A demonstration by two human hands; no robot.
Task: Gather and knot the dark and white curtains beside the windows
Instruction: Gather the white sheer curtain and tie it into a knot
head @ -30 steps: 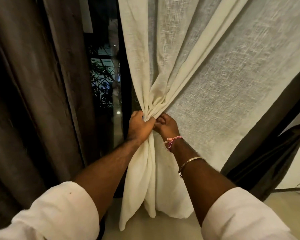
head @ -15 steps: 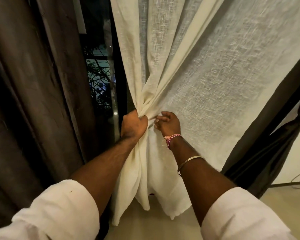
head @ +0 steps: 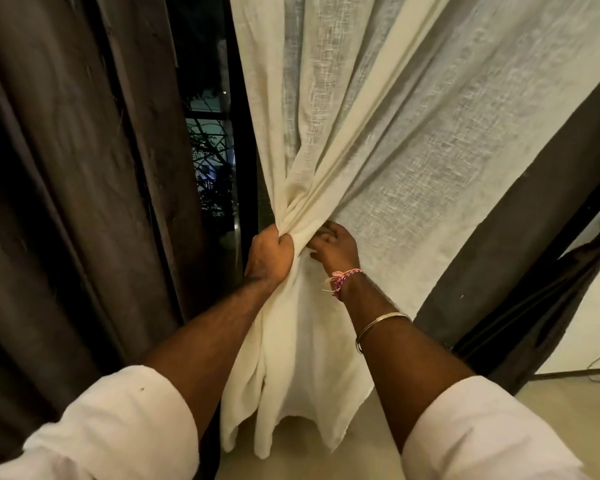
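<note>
1. We see the dark curtain (head: 66,188) hanging loose at far left, beside the window (head: 212,161).
2. Our left hand (head: 269,258) is fisted tight around the gathered white curtain (head: 378,140), just right of the window.
3. Our right hand (head: 336,249) touches the cloth beside it, fingers spread, not gripping.
4. Another dark curtain (head: 520,216) slants at right.

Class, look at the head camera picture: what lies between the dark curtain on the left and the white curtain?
In the head view, a strip of dark window glass with its black frame lies between the dark curtain and the white curtain.
</note>
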